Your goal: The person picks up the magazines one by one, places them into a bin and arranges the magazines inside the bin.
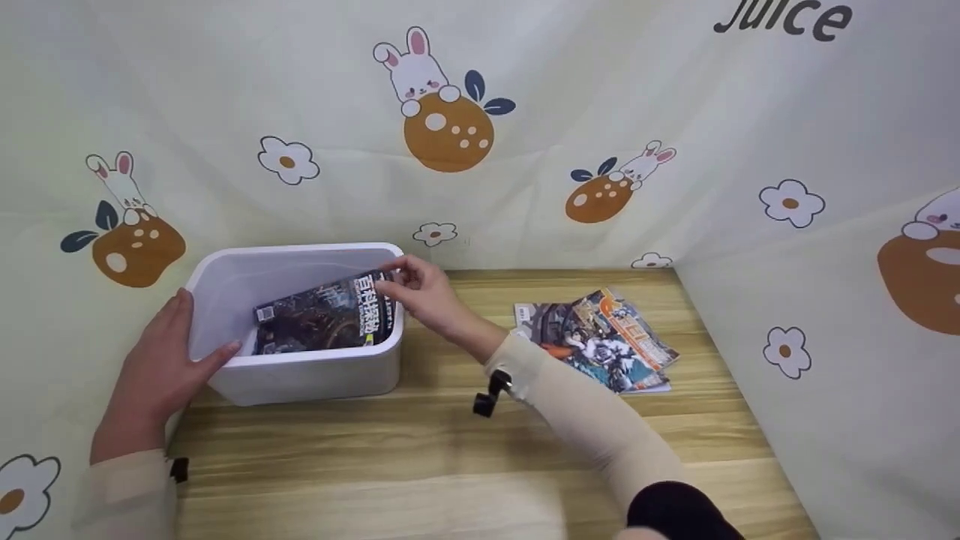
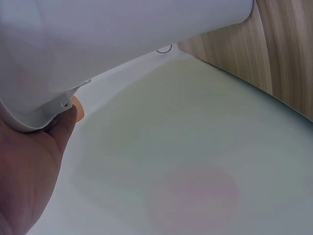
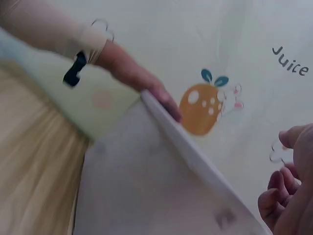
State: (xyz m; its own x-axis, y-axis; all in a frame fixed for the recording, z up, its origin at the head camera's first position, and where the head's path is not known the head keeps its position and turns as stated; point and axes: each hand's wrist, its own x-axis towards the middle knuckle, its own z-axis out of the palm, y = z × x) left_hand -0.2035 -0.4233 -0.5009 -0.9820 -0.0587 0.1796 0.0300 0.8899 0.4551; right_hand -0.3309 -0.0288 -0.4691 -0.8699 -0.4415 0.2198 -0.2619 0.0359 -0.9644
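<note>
Wood-grain table, far-left corner | left hand pinched white plastic box, right hand spread over dark paper magazine | I judged stowing; settling next

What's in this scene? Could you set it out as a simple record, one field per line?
Container: white bin, standing on a wood-grain table
Inside: a dark-covered magazine, lying at a slant
Left hand: grips the bin's left end, thumb over the rim
Right hand: at the magazine's right end, thumb and fingers apart
Outside: overlapping magazines, right of the bin; exact count unclear
Backdrop: pale sheet printed with rabbits, orange fruit and flowers
</note>
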